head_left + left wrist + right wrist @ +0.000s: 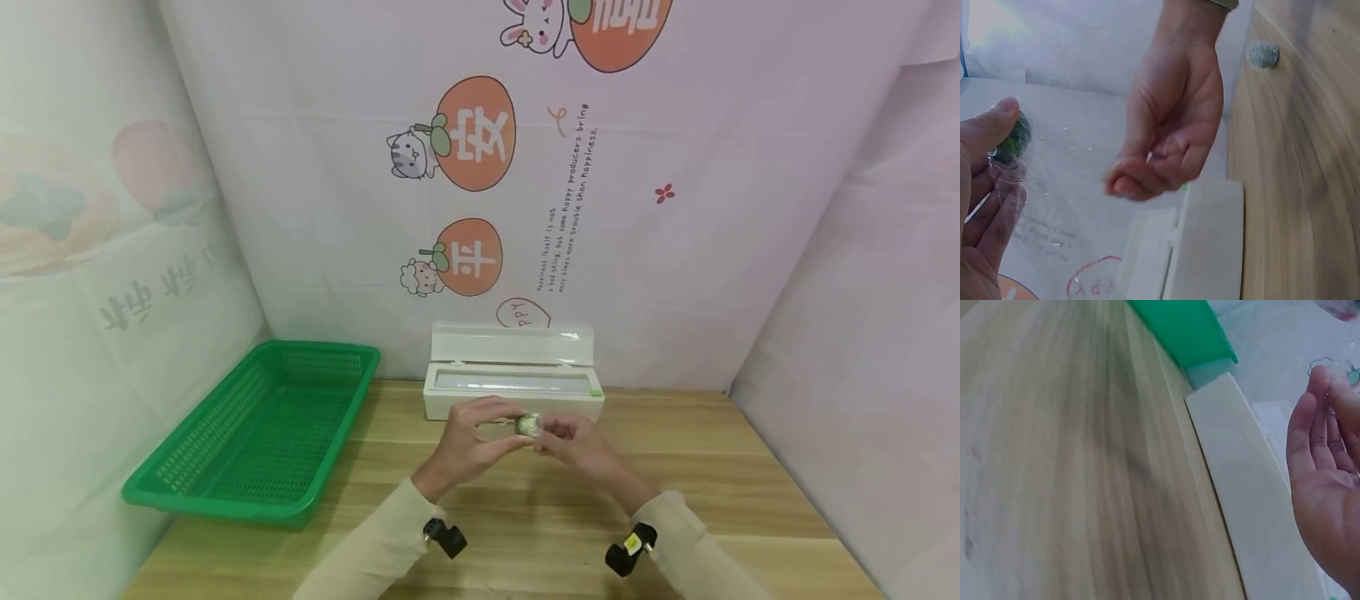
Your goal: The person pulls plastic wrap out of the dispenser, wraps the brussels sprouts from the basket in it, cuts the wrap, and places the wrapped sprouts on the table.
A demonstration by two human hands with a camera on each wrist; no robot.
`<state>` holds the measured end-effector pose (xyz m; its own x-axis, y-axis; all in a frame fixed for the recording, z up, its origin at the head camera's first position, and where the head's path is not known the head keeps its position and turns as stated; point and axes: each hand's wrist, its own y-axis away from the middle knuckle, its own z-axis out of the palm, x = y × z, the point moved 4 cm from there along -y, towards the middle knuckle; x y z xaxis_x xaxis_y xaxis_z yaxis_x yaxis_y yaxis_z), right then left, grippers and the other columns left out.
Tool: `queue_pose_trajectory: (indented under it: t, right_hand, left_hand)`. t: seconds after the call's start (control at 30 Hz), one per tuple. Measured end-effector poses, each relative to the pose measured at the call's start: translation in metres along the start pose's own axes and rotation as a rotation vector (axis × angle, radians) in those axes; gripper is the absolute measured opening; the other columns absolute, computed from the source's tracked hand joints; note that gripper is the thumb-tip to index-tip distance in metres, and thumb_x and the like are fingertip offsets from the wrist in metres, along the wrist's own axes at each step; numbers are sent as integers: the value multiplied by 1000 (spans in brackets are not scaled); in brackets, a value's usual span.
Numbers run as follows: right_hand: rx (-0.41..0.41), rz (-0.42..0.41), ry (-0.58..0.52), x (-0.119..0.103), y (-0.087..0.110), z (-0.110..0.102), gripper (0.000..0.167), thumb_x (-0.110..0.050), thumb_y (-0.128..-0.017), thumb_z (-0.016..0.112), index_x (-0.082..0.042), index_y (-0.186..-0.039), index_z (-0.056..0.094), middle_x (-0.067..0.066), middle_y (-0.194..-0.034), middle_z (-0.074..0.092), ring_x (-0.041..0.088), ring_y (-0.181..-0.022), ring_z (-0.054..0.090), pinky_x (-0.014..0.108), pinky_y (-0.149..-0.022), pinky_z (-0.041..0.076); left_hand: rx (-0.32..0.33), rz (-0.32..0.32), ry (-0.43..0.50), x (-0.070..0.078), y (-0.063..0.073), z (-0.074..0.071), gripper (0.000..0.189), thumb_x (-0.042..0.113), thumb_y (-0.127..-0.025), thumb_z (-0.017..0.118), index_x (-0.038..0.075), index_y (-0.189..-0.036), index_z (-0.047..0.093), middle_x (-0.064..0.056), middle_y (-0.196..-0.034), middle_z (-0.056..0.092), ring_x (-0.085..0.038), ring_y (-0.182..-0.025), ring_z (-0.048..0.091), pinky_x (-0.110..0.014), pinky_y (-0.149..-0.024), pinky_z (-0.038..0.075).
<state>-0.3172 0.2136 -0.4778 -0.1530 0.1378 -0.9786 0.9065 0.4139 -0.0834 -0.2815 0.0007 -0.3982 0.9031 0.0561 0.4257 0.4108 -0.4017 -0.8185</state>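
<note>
My left hand (472, 437) holds a small round green item (528, 425) between thumb and fingers, in front of the white box. In the left wrist view the green item (1013, 139) shows through clear cling film (1041, 212), which hangs down from it in a loose, creased sheet. My right hand (581, 446) is just to the right, its fingers curled and thumb against the fingertips, pinching the film. In the right wrist view the right hand (1329, 469) has its fingertips together, with glossy film beside them.
A white cling film dispenser box (513, 407) stands at the back wall with its clear lid (512, 343) raised. To the left is a green plastic basket (307, 492). Another film-wrapped round item (1264, 55) lies on the wooden table (1297, 187).
</note>
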Motion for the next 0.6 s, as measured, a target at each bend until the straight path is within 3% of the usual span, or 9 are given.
queue_pose_trajectory:
  t: [0.17,0.27,0.4,0.5,0.6]
  right_hand:
    - [-61,-64,-189,3,-2,21,33,-9,-106,62,9,-133,58,-7,-114,72,6,-107,68,22,-96,59]
    - [-116,-144,-333,2,-4,31,19,-1,-107,56,-2,-125,62,-10,-112,70,3,-104,65,22,-95,58]
    - [-162,-202,-452,0,-9,42,26,2,-107,53,-18,-118,64,-13,-107,67,1,-99,62,21,-91,56]
    - [-172,-163,-477,2,-10,45,29,2,-107,52,-21,-122,61,-12,-109,66,1,-100,63,20,-92,57]
    - [-170,-37,-422,12,-9,43,23,-11,-110,53,-17,-132,58,-10,-120,67,4,-111,65,23,-101,57]
  left_hand:
    - [61,-4,75,2,-1,8,31,3,-82,89,1,-112,78,-16,-110,80,-24,-101,78,-31,-91,65]
    - [92,3,101,1,-1,13,32,1,-81,89,1,-111,79,-17,-109,80,-24,-101,78,-33,-90,65]
    - [113,1,118,-1,-2,19,31,4,-82,89,2,-112,79,-16,-111,80,-21,-103,77,-34,-91,64]
    - [130,-17,98,-1,-1,21,31,6,-83,89,3,-111,79,-16,-111,80,-20,-104,78,-34,-93,64]
    - [174,-29,73,1,0,18,31,6,-82,90,3,-111,79,-15,-110,81,-20,-101,78,-33,-91,64]
